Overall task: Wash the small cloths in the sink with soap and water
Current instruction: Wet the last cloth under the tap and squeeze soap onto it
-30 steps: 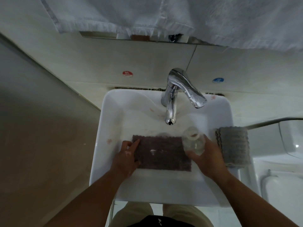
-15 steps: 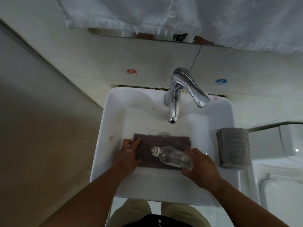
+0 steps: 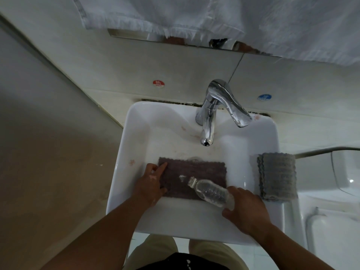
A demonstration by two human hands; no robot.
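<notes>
A dark purple cloth [image 3: 196, 172] lies flat in the white sink [image 3: 134, 137]. My left hand [image 3: 151, 182] presses on the cloth's left edge with straight fingers. My right hand [image 3: 245, 209] grips a clear plastic bottle [image 3: 210, 191], tipped on its side with its mouth pointing left over the cloth. A small white blob [image 3: 182, 177] sits on the cloth by the bottle's mouth. A folded stack of grey cloths [image 3: 276, 175] rests on the sink's right rim.
A chrome tap [image 3: 208, 123] reaches over the basin from the back, its lever [image 3: 233, 108] pointing right; no water runs. White towels [image 3: 214, 18] hang above. Red and blue stickers mark the tiled wall. A white fixture stands at the right.
My right hand tipped the bottle from upright onto its side and moved it left over the cloth. A white blob has appeared on the cloth. The left hand stayed in place.
</notes>
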